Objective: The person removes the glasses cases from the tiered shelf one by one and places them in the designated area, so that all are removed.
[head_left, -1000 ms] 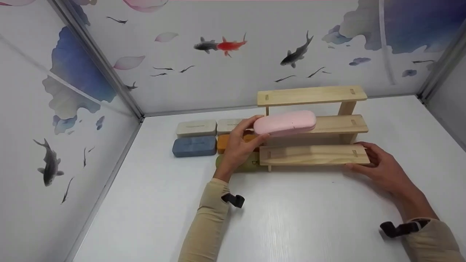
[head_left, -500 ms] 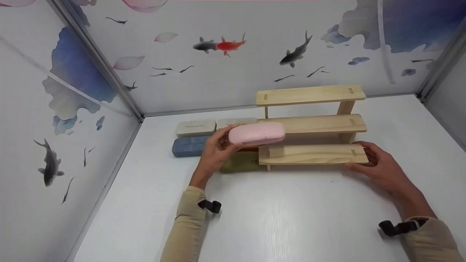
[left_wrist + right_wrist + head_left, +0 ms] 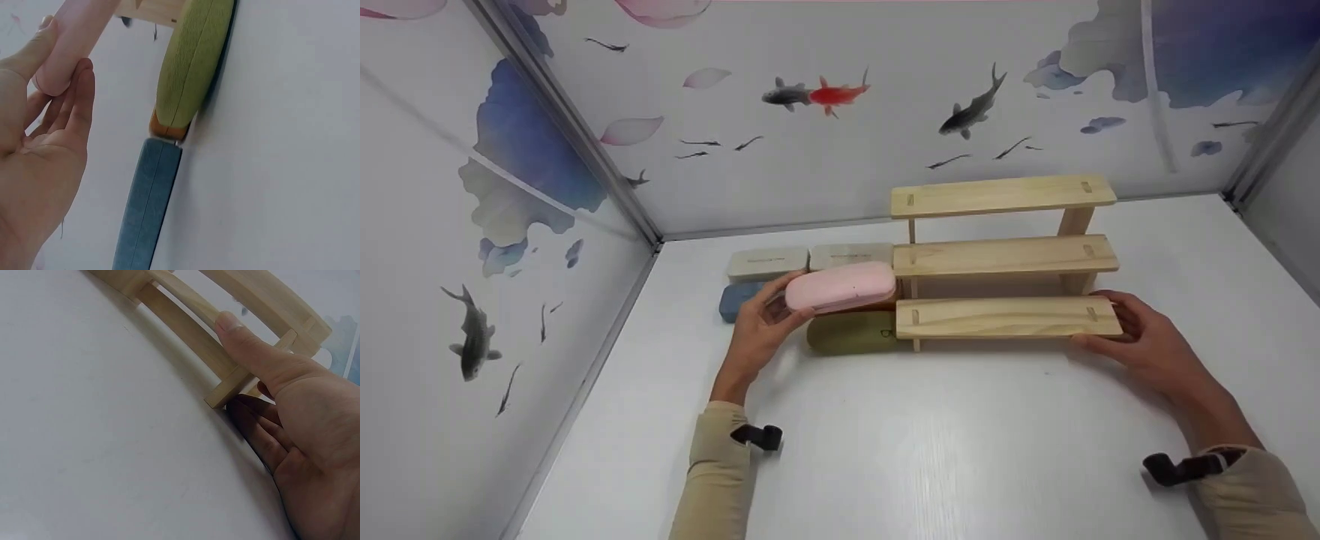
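A pink glasses case (image 3: 840,286) is pinched at its left end by my left hand (image 3: 751,334), thumb in front and fingers behind. In the left wrist view the pink case hangs clear of the table. Below it lies a green glasses case (image 3: 847,335), with an orange case (image 3: 167,130) mostly hidden behind. A blue case (image 3: 732,304) is partly covered by my left hand. At the right, my right hand (image 3: 1159,352) grips the lowest tier's end of a three-tier wooden rack (image 3: 1009,319), its thumb on the front edge and fingers behind.
Two cream cases (image 3: 769,262) lie side by side at the back, left of the rack. White panels with painted fish (image 3: 971,105) enclose the table (image 3: 930,435) at the back and sides. The rack's right legs (image 3: 1076,223) stand near my right hand.
My left hand has carried the pink case leftward and a little nearer, away from the rack's middle tier to above the green case. My right hand keeps its grip on the rack.
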Demonstrator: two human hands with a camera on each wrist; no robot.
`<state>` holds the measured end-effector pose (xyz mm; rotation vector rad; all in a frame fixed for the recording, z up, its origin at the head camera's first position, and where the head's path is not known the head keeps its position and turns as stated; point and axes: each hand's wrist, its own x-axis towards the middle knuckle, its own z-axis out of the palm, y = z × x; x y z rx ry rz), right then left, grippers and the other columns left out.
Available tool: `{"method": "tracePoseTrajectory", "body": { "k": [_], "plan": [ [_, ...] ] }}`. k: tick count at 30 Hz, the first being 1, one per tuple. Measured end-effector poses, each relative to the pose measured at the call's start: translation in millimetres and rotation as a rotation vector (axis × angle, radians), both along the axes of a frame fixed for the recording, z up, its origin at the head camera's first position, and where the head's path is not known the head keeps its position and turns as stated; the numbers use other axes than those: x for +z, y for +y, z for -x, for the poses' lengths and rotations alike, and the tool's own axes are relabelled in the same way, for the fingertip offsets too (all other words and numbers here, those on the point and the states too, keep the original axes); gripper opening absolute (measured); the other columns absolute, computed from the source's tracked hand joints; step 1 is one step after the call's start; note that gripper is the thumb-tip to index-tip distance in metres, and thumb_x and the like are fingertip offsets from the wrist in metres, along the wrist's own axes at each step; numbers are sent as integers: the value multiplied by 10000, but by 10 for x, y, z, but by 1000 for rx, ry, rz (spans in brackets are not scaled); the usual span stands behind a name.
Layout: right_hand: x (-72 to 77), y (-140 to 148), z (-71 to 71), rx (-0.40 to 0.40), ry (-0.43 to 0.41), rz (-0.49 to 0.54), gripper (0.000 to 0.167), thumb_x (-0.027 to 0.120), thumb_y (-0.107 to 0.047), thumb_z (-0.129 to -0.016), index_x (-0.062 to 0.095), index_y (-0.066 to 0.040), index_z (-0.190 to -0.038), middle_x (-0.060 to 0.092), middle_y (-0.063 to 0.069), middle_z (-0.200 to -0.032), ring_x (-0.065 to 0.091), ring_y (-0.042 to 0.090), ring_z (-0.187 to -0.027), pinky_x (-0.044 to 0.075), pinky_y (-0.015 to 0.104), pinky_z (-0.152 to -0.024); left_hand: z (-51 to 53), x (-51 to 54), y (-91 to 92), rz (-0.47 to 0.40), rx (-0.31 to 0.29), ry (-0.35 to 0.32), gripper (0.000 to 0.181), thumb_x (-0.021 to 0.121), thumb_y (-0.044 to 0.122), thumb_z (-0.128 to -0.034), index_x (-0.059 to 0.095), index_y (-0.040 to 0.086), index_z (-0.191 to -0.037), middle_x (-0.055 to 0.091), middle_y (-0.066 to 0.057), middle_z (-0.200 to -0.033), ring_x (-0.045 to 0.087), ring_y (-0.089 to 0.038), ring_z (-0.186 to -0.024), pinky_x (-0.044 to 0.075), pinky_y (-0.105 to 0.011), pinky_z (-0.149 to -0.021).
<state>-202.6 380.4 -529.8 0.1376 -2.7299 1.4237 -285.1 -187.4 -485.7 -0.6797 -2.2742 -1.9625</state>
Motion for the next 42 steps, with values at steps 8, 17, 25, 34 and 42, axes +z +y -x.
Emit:
{"method": "tracePoseTrajectory", "body": {
  "k": [8, 17, 25, 34, 42],
  "plan": [
    [18, -26, 24, -1, -7, -11, 806, 816, -406, -986, 425, -129, -1634, 578, 112, -1465, 554, -163, -1120, 454, 16, -861, -65, -123, -464, 12, 63, -79, 638, 851, 140, -954, 600, 111, -1540, 601, -84, -1549, 653, -262, -1362, 600, -298, -1072],
    [15, -17, 34, -2, -5, 1, 815, 823, -394, -982, 421, -128, -1640, 574, 95, -1470, 563, -165, -1120, 463, 15, -864, -139, -224, -1036, 16, 92, -207, 611, 842, 108, -957, 618, 139, -1526, 563, -119, -1506, 700, -214, -1324, 610, -302, -1054],
    [8, 15, 20, -14, -9, -4, 798, 819, -393, -985, 426, -157, -1638, 568, 78, -1486, 546, -168, -1136, 442, 10, -866, -166, -259, -1239, 81, 134, -265, 660, 849, 167, -963, 578, 158, -1565, 486, -80, -1620, 655, -204, -1381, 594, -252, -1059],
    [1, 0, 10, 0, 8, 10, 780, 825, -360, -986, 440, -117, -1619, 591, -14, -1411, 586, -156, -1113, 479, 29, -859, -204, -313, -1361, 159, 153, -318, 669, 823, 227, -993, 540, 134, -1593, 450, -85, -1676, 567, -254, -1460, 562, -190, -1068],
    [5, -17, 8, 2, 0, -11, 790, 817, -374, -991, 428, -126, -1632, 575, 125, -1471, 564, -156, -1116, 454, 17, -860, -248, -346, -1416, 166, 143, -321, 729, 825, 230, -991, 486, 115, -1627, 423, -107, -1691, 510, -307, -1517, 552, -175, -1073]
  ]
}}
